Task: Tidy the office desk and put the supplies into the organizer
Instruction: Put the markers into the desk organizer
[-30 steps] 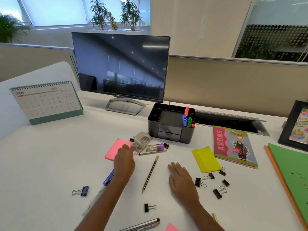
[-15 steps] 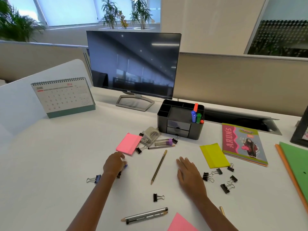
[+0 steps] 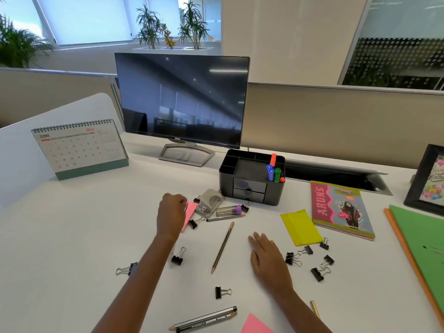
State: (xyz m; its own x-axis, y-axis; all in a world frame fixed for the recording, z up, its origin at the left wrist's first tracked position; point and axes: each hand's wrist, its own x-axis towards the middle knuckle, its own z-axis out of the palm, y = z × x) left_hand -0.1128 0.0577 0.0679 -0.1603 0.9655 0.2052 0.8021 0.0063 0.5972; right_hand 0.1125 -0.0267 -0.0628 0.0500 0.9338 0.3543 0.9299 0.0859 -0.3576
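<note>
Black organizer (image 3: pixel 249 188) behind the clutter on the white surface (image 3: pixel 72 236), markers (image 3: pixel 272 170) upright in its right compartment. Just left of it a punch (image 3: pixel 210 205), a pink pad (image 3: pixel 191 213) and a clear tube (image 3: pixel 228 210). Left hand (image 3: pixel 171 213) curled over the pad, a blue sliver at the fingers; grip hard to tell. Right hand (image 3: pixel 266 255) flat, fingers spread, holding nothing, a pencil (image 3: pixel 222 247) to its left, binder clips (image 3: pixel 310 260) to its right.
</note>
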